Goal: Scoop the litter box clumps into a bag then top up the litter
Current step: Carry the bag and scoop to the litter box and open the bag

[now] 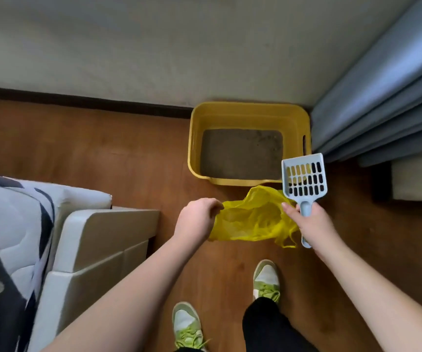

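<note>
bed [14,224]: far left, patterned cover, white frame beside it, clear of the work.
left hand [197,217]: fingers pinched on bag [250,219] edge, likely spreading the mouth.
right hand [314,222]: fingers clenched on scoop [304,176] handle, also touching bag's other edge; scoop raised, looks empty.
litter box [249,115]: ahead of bag, against wall, litter low.
floor [103,153]: brown wood; curtain [382,97] right.
</note>
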